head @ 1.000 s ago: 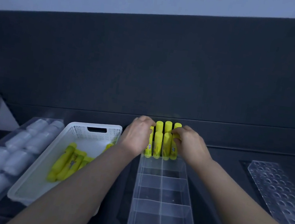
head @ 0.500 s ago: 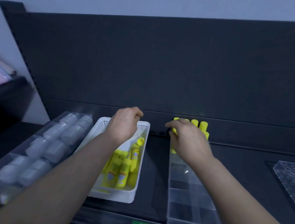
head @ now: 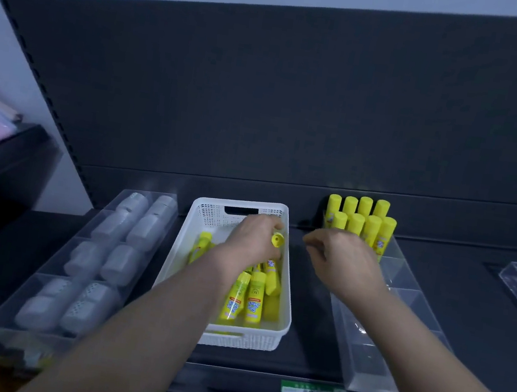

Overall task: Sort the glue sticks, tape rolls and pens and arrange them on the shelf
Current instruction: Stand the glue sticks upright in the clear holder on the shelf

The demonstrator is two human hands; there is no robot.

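The glue stick [head: 277,240] I care about is in the left hand [head: 252,241], fingers curled round its barrel and its round yellow end poking out toward the right, low over the far end of the white basket [head: 240,339]. I judge it to be light, stiff plastic with a smooth, slightly slippery label, so I would hold it mid-barrel rather than by the cap, which might pull off. More loose glue sticks [head: 254,298] lie jumbled in the basket beneath the wrist. The right hand [head: 344,264] hovers between the basket and the clear divided tray [head: 370,361], fingers loosely curled with nothing visible in them. In that tray's far compartment, 8 glue sticks [head: 356,221] stand upright in 2 rows of 4. On the left, whitish wrapped pieces [head: 115,262], perhaps tape rolls, fill another clear tray, too blurred to tell.
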